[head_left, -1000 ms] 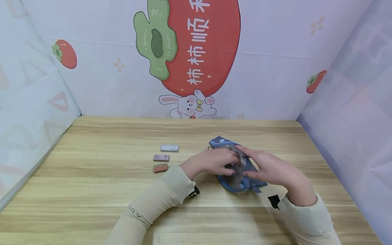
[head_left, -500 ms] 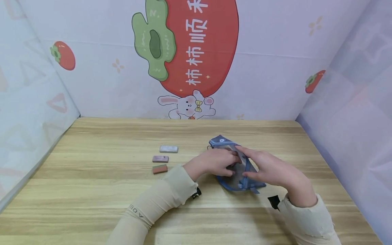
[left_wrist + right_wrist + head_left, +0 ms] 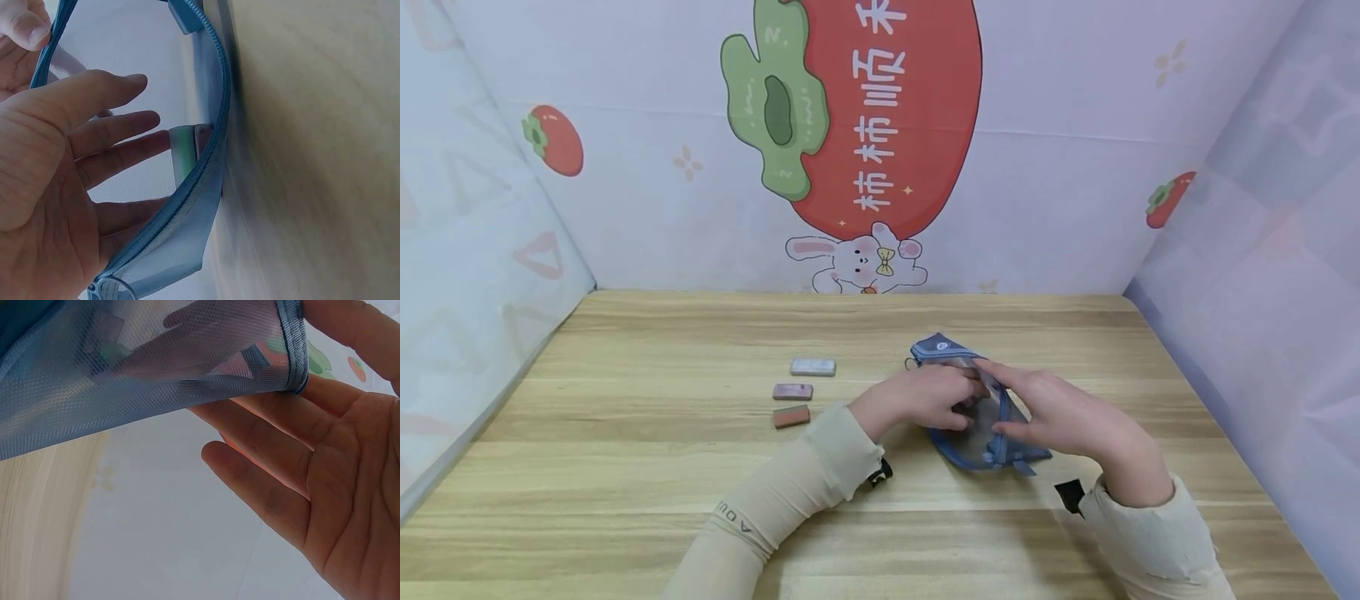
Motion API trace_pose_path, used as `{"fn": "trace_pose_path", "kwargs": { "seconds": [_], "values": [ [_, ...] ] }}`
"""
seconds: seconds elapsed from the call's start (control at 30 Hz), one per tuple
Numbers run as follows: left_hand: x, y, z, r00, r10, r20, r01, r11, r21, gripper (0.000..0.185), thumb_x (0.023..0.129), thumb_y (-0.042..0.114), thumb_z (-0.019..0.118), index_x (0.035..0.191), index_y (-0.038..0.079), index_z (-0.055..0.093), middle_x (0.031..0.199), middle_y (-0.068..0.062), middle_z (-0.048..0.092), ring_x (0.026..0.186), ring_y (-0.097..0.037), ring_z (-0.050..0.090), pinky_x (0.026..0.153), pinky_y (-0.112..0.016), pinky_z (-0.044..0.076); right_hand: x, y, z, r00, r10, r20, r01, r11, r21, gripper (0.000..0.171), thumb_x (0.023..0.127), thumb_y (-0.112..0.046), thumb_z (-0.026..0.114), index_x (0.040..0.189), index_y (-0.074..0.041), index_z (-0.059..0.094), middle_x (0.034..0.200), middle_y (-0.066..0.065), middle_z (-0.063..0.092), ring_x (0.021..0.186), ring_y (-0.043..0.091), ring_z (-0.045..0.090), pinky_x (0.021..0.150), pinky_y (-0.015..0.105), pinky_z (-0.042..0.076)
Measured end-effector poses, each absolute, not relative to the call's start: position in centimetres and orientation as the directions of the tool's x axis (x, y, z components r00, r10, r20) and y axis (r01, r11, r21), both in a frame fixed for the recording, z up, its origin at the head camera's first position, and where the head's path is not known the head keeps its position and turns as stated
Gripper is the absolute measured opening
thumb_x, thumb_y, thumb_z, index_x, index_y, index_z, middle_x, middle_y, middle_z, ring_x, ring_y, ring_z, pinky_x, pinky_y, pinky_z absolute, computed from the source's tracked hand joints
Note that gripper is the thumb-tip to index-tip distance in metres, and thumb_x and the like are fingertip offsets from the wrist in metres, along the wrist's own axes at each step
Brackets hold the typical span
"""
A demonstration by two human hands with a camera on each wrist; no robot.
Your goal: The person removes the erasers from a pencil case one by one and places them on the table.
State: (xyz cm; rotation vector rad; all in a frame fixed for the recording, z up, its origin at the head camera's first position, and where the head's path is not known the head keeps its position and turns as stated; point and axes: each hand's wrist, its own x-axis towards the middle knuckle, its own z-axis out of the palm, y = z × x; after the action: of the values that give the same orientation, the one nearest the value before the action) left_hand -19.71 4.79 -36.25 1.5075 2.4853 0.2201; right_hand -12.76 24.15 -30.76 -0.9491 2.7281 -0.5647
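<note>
Both hands meet at a blue mesh pouch (image 3: 972, 417), right of centre on the wooden table (image 3: 625, 467), nearer its front edge than the back. Left hand (image 3: 925, 398) comes in from the pouch's left w/ fingers straight and reaching into the open mouth; in the left wrist view the fingers (image 3: 119, 134) lie spread inside the unzipped rim, tips just at a small pale green block (image 3: 181, 153) that sits against the zipper (image 3: 209, 162) w/ a pinkish piece right beside it. Can't tell if the fingertips actually press it or are only next to it. Right hand (image 3: 1060, 412) holds the pouch's right side: thumb on top of the rim, fingers under, pinching the blue edge binding (image 3: 292, 347), mesh stretched out from that grip. Through the mesh in the right wrist view the left hand's fingers show as a blurred shape. Pouch's far end w/ a round logo patch (image 3: 942, 343) points toward the back edge; the zip pull end (image 3: 1000, 454) points to the front edge. Left of the pouch, well apart, three small blocks in a short column toward the table's middle: white-grey one (image 3: 813, 367) furthest back, mauve one (image 3: 793, 391) mid, reddish-brown one (image 3: 792, 417) nearest front. Both forearms in beige sleeves (image 3: 790, 500).
</note>
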Motion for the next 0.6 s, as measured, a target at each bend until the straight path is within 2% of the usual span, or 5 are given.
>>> {"fn": "trace_pose_path", "kwargs": {
  "seconds": [0.13,0.27,0.37,0.57,0.6],
  "values": [
    [-19.93,4.65,-36.28,-0.436,0.893,-0.113,0.85,0.45,0.275,0.042,0.094,0.023,0.066,0.133,0.009,0.062,0.129,-0.002,0.064,0.112,-0.009,0.063,0.099,-0.023,0.048,-12.7,24.19,-30.8,-0.774,-0.63,-0.06,-0.55,0.716,-0.431,0.076,0.087,-0.015,0.075,0.15,0.002,0.036,0.135,0.018,0.059,0.061,-0.002,0.04,0.071,0.024,0.043],
    [-20.08,4.59,-36.36,-0.431,0.894,-0.119,0.84,0.446,0.307,0.04,0.094,0.02,0.066,0.132,0.008,0.062,0.126,-0.001,0.068,0.113,-0.009,0.064,0.099,-0.022,0.048,-12.65,24.29,-30.82,-0.775,-0.628,-0.069,-0.538,0.714,-0.448,0.077,0.088,-0.015,0.074,0.151,0.001,0.035,0.13,0.016,0.062,0.056,-0.002,0.038,0.071,0.024,0.043],
    [-20.1,4.54,-36.38,-0.437,0.891,-0.12,0.827,0.451,0.334,0.038,0.093,0.016,0.067,0.13,0.007,0.063,0.122,-0.001,0.07,0.11,-0.009,0.066,0.097,-0.021,0.049,-12.67,24.28,-30.87,-0.779,-0.623,-0.074,-0.533,0.72,-0.444,0.077,0.088,-0.014,0.074,0.151,0.001,0.035,0.133,0.017,0.061,0.063,0.001,0.046,0.074,0.026,0.044],
    [-20.11,4.45,-36.42,-0.442,0.89,-0.113,0.838,0.455,0.303,0.041,0.094,0.019,0.067,0.132,0.007,0.062,0.133,-0.003,0.063,0.119,-0.011,0.06,0.102,-0.022,0.046,-12.68,24.19,-30.93,-0.786,-0.613,-0.084,-0.527,0.734,-0.428,0.076,0.088,-0.015,0.074,0.151,0.001,0.035,0.141,0.019,0.056,0.088,0.01,0.059,0.08,0.029,0.048],
    [-20.13,4.44,-36.45,-0.439,0.892,-0.111,0.842,0.451,0.297,0.041,0.094,0.02,0.067,0.133,0.008,0.062,0.134,-0.003,0.062,0.121,-0.011,0.059,0.104,-0.023,0.045,-12.67,24.18,-30.91,-0.787,-0.61,-0.088,-0.524,0.737,-0.427,0.076,0.088,-0.015,0.074,0.151,0.001,0.035,0.141,0.019,0.056,0.086,0.01,0.059,0.08,0.03,0.048]
  ]
}}
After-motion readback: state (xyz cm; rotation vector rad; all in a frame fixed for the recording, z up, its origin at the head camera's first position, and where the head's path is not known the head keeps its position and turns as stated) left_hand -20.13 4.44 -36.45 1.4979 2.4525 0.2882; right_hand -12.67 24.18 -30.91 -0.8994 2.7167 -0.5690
